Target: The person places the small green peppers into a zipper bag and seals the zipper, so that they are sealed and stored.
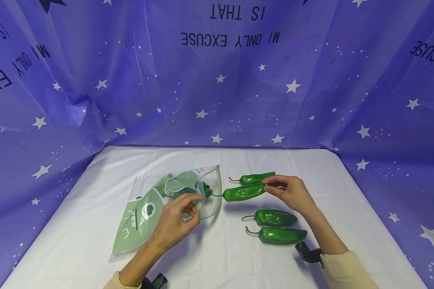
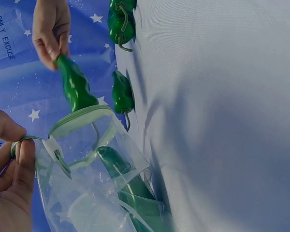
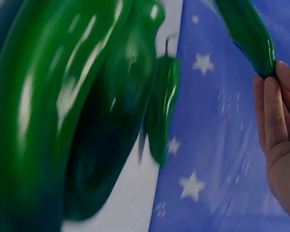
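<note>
My right hand (image 1: 291,194) pinches a green pepper (image 1: 243,193) by its blunt end, its stem pointing left at the mouth of a clear zip bag (image 1: 139,216). In the left wrist view that held pepper (image 2: 77,84) hangs over the bag's green-edged opening (image 2: 82,118), the stem inside the rim. With thumb and fingers my left hand (image 1: 179,218) pinches the bag's edge near the white zip slider (image 2: 52,147), and the mouth gapes. Another green pepper (image 2: 128,186) lies inside the bag, seen through the plastic. A green cartoon face is printed on the bag.
Two green peppers, a nearer one (image 1: 282,235) and one beside it (image 1: 276,217), lie on the white tablecloth (image 1: 235,261) right of the bag. Behind the held one lies another pepper (image 1: 256,178). A purple star-printed curtain (image 1: 238,100) rises around the table's back and sides.
</note>
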A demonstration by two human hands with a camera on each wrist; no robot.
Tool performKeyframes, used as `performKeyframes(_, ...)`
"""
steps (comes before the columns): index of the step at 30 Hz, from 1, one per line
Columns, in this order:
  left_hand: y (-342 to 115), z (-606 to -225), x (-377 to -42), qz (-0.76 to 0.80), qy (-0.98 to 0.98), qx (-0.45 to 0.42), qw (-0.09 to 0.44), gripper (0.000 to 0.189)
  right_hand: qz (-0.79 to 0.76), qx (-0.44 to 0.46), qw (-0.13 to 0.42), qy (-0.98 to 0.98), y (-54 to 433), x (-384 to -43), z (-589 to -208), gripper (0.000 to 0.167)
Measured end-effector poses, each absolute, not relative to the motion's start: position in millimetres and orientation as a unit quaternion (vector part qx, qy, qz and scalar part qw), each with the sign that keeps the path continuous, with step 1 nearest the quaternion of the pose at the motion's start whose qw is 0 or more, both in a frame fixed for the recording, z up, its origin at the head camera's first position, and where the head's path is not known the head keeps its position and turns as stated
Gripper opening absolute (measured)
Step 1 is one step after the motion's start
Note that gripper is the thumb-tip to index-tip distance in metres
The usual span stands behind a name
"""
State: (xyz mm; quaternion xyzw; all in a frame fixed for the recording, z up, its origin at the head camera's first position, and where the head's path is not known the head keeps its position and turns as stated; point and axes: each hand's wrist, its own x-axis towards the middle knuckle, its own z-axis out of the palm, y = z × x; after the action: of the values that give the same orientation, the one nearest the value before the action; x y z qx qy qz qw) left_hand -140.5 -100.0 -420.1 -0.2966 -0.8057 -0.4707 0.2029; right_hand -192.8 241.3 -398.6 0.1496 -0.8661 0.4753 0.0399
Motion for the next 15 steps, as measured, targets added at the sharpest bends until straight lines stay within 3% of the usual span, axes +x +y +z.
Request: performKeyframes(15, -98, -421, -142, -0.486, -0.794, -0.309, 0.196, 0.045, 0.495, 0.166, 0.037, -0.852, 169, -202, -416, 0.017)
